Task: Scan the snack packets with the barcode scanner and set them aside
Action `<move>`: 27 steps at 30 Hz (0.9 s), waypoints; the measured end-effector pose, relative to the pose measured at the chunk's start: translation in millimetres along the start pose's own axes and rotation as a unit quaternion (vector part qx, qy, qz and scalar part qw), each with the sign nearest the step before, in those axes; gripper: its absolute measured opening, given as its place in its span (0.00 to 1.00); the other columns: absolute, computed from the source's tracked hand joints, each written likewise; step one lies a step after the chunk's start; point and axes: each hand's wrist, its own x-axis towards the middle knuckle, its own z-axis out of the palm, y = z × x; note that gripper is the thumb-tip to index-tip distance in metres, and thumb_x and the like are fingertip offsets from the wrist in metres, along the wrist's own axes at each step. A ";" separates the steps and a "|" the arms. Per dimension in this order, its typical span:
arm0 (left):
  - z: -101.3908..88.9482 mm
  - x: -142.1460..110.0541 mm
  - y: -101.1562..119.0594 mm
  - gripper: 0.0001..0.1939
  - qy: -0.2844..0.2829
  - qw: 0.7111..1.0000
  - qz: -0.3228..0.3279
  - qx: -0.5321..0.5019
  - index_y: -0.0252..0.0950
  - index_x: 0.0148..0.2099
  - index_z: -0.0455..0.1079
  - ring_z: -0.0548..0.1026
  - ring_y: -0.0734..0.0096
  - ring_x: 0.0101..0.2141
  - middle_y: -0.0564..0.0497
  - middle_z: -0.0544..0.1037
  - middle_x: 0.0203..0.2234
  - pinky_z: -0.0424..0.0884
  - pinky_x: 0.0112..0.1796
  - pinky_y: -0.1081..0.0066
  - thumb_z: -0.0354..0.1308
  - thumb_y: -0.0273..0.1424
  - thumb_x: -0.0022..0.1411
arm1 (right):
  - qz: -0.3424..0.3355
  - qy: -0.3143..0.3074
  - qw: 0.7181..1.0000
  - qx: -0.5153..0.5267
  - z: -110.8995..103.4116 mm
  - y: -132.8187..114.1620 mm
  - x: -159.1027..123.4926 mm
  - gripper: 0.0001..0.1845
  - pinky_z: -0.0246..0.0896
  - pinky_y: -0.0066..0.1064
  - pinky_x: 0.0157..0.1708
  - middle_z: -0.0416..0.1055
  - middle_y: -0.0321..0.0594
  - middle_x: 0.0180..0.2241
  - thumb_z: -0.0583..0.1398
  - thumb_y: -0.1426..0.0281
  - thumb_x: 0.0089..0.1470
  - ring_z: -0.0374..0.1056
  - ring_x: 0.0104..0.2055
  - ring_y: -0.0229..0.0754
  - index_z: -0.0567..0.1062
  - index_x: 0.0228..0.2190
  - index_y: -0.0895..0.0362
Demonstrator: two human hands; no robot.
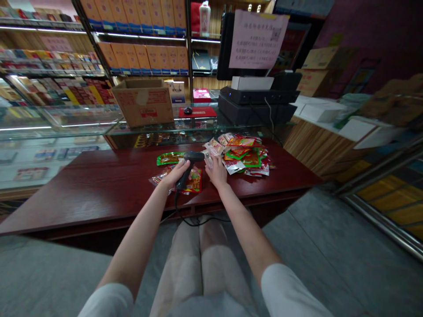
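Note:
My left hand point(176, 173) is wrapped round the handle of a black barcode scanner point(194, 156), whose head points right. Just across from it, my right hand point(217, 171) is closed on a small clear-and-white snack packet point(208, 159); its print is too small to read. A pile of snack packets point(249, 156) in red, green and white lies to the right of that hand. Under and beside the scanner are a red snack packet point(196, 181) and a green-edged packet point(169, 158). The scanner's black cord point(178, 210) hangs over the table's front edge.
The dark red table point(109, 185) meets a glass counter point(145, 127) behind. On the counter stand a cardboard box point(143, 103), a mouse point(187, 111) on a red mat, and a black till unit point(256, 105) below a monitor point(226, 48). Stocked shelves rise behind.

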 end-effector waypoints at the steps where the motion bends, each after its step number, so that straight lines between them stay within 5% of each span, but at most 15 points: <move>1: -0.7 -0.2 -0.2 0.33 -0.001 1.000 0.001 -0.006 0.34 0.43 0.71 0.70 0.72 0.20 0.53 0.72 0.18 0.61 0.21 0.73 0.61 0.60 0.54 | -0.002 -0.002 1.000 0.005 -0.4 0.9 1.6 0.28 0.68 0.43 0.52 0.64 0.53 0.57 0.61 0.68 0.57 0.68 0.56 0.54 0.67 0.58 0.58; 6: -9.6 -0.2 -6.5 0.38 0.003 1.000 -0.012 -0.022 0.29 0.44 0.76 0.69 0.74 0.20 0.50 0.73 0.18 0.60 0.21 0.75 0.57 0.63 0.55 | -0.014 -0.003 1.000 0.009 -18.3 4.4 41.5 0.32 0.66 0.44 0.54 0.58 0.55 0.60 0.63 0.70 0.52 0.67 0.56 0.54 0.67 0.58 0.58; 11: -14.0 0.6 -13.1 0.36 0.026 0.999 -0.010 -0.042 0.31 0.42 0.75 0.70 0.73 0.20 0.51 0.74 0.19 0.62 0.22 0.75 0.57 0.62 0.56 | -0.010 0.009 0.992 -0.128 -43.0 2.0 115.9 0.29 0.61 0.48 0.54 0.70 0.61 0.52 0.59 0.72 0.57 0.65 0.56 0.59 0.65 0.60 0.65; 15: -14.0 -1.1 -13.5 0.35 0.037 0.997 0.004 -0.061 0.31 0.40 0.75 0.70 0.73 0.21 0.50 0.74 0.19 0.62 0.22 0.75 0.59 0.61 0.55 | 0.017 -0.019 0.979 -0.205 -41.2 0.2 147.4 0.20 0.59 0.50 0.51 0.73 0.67 0.49 0.52 0.77 0.61 0.66 0.54 0.61 0.72 0.52 0.70; 18: -15.1 -3.2 -13.7 0.36 0.044 0.996 -0.004 -0.082 0.30 0.41 0.75 0.68 0.74 0.19 0.51 0.73 0.17 0.60 0.21 0.74 0.57 0.62 0.55 | -0.017 0.000 0.973 -0.231 -37.0 -4.6 144.9 0.19 0.53 0.56 0.55 0.71 0.67 0.52 0.49 0.77 0.62 0.64 0.55 0.61 0.76 0.48 0.68; 21: -14.7 -4.4 -13.7 0.35 0.051 0.993 0.000 -0.103 0.30 0.42 0.75 0.67 0.75 0.17 0.52 0.72 0.17 0.60 0.20 0.74 0.56 0.60 0.58 | -0.136 -0.025 0.965 -0.221 -34.7 -13.9 123.1 0.17 0.44 0.57 0.62 0.72 0.58 0.52 0.53 0.73 0.63 0.62 0.57 0.57 0.76 0.49 0.63; 24: -12.2 -4.9 -12.3 0.32 0.066 0.990 0.008 -0.124 0.31 0.42 0.75 0.67 0.76 0.16 0.53 0.72 0.17 0.60 0.19 0.74 0.56 0.58 0.60 | -0.176 -0.167 0.955 -0.170 -29.0 -20.1 88.5 0.18 0.52 0.49 0.59 0.74 0.53 0.50 0.56 0.62 0.64 0.65 0.55 0.55 0.77 0.48 0.59; 27: -11.5 -4.3 -9.9 0.31 0.068 0.985 -0.013 -0.156 0.32 0.40 0.74 0.65 0.77 0.15 0.53 0.71 0.16 0.60 0.17 0.75 0.54 0.58 0.61 | -0.162 -0.289 0.934 -0.137 -17.9 -16.3 55.3 0.29 0.62 0.41 0.49 0.74 0.50 0.49 0.66 0.49 0.51 0.69 0.51 0.55 0.78 0.47 0.57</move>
